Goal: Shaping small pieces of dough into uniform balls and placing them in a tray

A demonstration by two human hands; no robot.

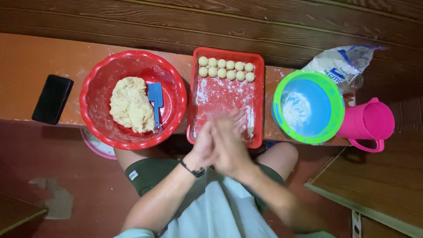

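My left hand (203,144) and my right hand (230,147) are pressed palm to palm, blurred, over the near edge of a floured red tray (260,88). The right hand lies on top. Anything between the palms is hidden. A black band circles my left wrist. Two rows of several small dough balls (226,69) sit at the tray's far end. Left of the tray, a red bowl (88,90) holds a big lump of yellowish dough (130,105) and a blue spatula (155,101).
The things stand on an orange wooden bench (31,57). Right of the tray are a green-rimmed blue bowl (335,105) with flour, a pink jug (368,121) and an open flour bag (343,64). A black phone (52,99) lies far left.
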